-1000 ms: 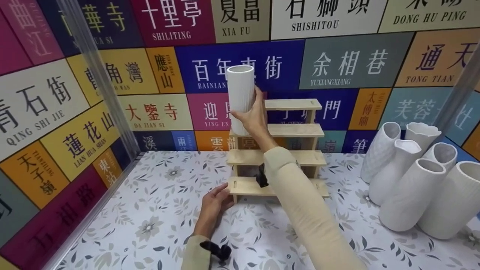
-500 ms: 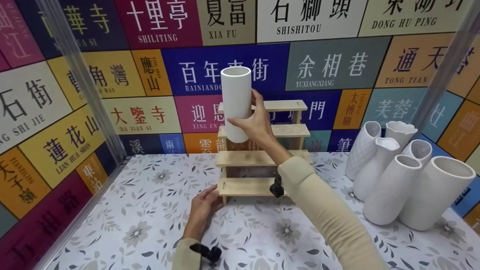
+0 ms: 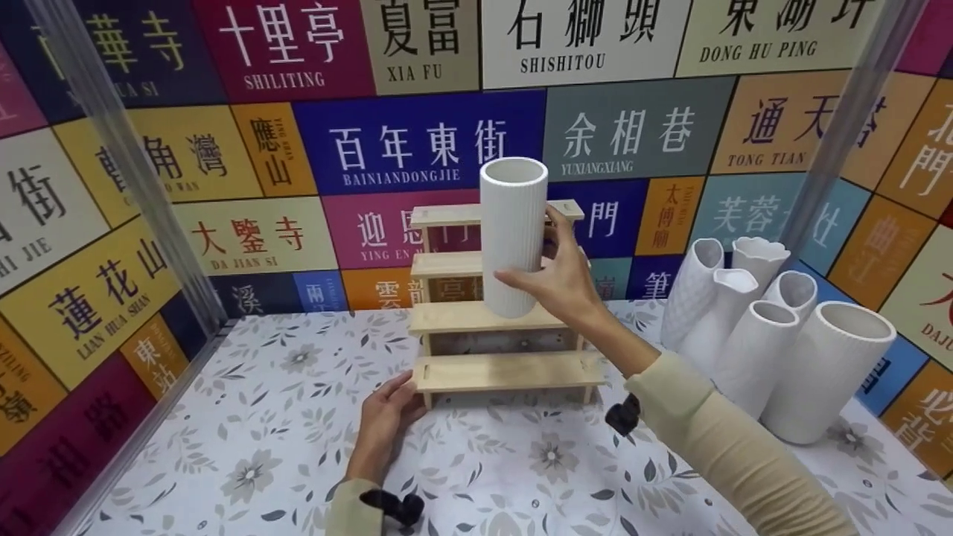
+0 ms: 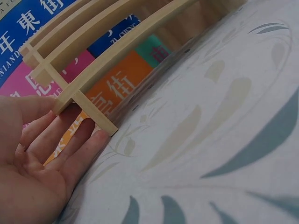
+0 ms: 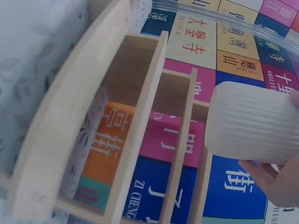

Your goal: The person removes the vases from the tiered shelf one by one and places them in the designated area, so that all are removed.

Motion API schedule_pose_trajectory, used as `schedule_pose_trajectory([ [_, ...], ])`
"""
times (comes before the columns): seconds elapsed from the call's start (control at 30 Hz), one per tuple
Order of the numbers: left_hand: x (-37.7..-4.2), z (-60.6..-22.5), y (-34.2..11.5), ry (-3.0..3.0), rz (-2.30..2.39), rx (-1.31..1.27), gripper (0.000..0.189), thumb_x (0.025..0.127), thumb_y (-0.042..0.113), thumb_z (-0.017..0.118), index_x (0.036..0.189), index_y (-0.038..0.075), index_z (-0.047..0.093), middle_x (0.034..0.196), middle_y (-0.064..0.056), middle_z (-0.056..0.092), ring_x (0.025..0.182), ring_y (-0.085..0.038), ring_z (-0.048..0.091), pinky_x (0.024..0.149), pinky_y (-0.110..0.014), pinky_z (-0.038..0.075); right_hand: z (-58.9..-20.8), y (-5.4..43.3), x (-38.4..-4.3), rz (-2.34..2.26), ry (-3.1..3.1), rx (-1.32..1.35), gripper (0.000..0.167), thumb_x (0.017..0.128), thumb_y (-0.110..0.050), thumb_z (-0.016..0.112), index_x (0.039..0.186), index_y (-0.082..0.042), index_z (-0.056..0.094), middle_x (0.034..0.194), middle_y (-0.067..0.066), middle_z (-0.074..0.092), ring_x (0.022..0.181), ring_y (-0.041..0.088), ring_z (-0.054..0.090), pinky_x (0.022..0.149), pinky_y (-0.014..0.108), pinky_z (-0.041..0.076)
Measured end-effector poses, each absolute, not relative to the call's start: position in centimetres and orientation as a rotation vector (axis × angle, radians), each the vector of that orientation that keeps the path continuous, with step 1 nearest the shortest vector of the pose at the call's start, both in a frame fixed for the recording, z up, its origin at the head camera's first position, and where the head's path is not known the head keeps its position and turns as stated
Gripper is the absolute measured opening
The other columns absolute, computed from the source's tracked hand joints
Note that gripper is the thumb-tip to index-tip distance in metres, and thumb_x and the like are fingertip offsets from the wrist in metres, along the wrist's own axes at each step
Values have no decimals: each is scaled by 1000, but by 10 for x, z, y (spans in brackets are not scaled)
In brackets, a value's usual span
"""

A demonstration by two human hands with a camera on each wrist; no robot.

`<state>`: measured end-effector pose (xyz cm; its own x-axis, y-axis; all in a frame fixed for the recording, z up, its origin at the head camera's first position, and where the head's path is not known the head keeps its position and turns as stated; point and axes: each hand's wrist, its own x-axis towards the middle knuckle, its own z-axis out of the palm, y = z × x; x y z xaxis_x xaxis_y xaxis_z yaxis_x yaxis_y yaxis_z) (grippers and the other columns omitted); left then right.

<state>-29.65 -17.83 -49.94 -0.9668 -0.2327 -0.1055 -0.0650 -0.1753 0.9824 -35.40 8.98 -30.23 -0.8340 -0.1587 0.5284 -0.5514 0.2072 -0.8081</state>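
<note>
My right hand grips a tall white ribbed vase, thumb across its front and fingers round its right side. The vase is upright in the head view, in front of the upper steps of a four-tier... wooden stepped stand. Whether its base touches a step cannot be told. In the right wrist view, the vase's ribbed lower end appears apart from the boards. My left hand holds the left end of the stand's lowest step, thumb at the board's end and fingers under it by the leg.
Several white vases of different shapes stand grouped on the right of the table. A floral cloth covers the table. Behind the stand rises a wall of coloured sign panels, with clear upright strips at the sides.
My right hand has brought the vase rightward and lower, from the stand's left end toward its middle. The left hand keeps its place at the lowest step. The head view has turned right.
</note>
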Motion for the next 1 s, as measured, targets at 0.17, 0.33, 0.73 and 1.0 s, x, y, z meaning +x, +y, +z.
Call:
schedule_pose_trajectory([
  [0.17, -297, -501, -179, -1924, -2304, 330, 47, 101, 16, 58, 144, -2, 50, 137, -29, 58, 111, -27, 69, 90, -35, 62, -314, 119, -337, 1717, -2157, 646, 109, 70, -22, 93, 155, -27, 24, 142, 13, 48, 121, 33, 60, 99, 55, 54],
  [0.33, -298, -501, -181, -1918, -2303, 355, 45, 101, 15, 58, 143, -1, 51, 136, -28, 60, 110, -27, 70, 89, -35, 62, -320, 146, -319, 1614, -2232, 625, 112, 69, -25, 94, 155, -26, 22, 145, 13, 47, 123, 33, 59, 101, 58, 53],
  [0.73, -298, -501, -181, -1917, -2320, 373, 45, 101, 17, 58, 143, 1, 52, 138, -26, 60, 112, -25, 69, 90, -33, 61, -338, 205, -282, 1585, -2326, 511, 112, 74, -24, 91, 157, -23, 16, 157, 16, 38, 137, 43, 49, 106, 64, 46],
  [1.0, -297, -501, -179, -1903, -2340, 301, 48, 101, 16, 59, 144, -3, 49, 138, -28, 59, 110, -25, 70, 90, -34, 61, -354, 239, -273, 1554, -2324, 408, 112, 75, -21, 90, 157, -24, 14, 158, 19, 35, 136, 47, 48, 104, 65, 47],
])
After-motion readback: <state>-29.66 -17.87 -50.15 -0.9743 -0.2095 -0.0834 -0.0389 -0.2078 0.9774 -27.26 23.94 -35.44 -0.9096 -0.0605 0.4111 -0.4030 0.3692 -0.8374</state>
